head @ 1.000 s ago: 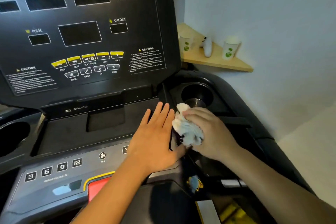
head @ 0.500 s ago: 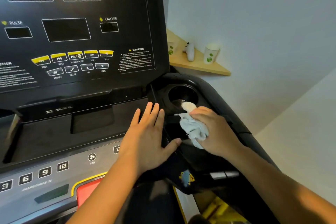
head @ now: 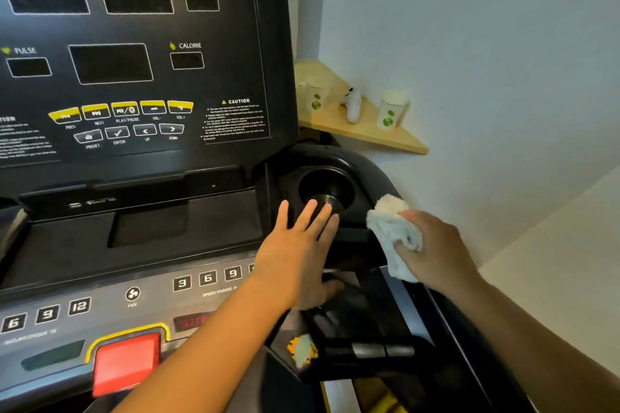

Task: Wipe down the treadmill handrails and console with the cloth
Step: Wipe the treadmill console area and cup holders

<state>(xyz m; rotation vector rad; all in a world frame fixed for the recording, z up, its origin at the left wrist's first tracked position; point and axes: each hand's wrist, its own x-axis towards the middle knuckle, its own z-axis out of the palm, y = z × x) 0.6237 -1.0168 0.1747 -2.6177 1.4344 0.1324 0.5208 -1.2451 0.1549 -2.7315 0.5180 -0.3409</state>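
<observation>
The black treadmill console (head: 141,77) fills the left and centre, with display windows above and yellow buttons below. My right hand (head: 436,251) grips a bunched white cloth (head: 392,235) and presses it on the console's right edge, just right of the round cup holder (head: 327,189). My left hand (head: 298,255) lies flat with straight fingers on the console beside the cup holder, fingertips at its near rim. The right handrail (head: 379,350) runs below both hands.
A red stop button (head: 125,360) with yellow surround sits at the lower left, number keys (head: 208,278) above it. A wooden corner shelf (head: 369,131) behind the console holds two paper cups and a small white figure. The wall stands close on the right.
My right hand has carried the cloth rightward, from the near rim of the cup holder to the console's right edge. My left hand stays flat on the console. The view has shifted.
</observation>
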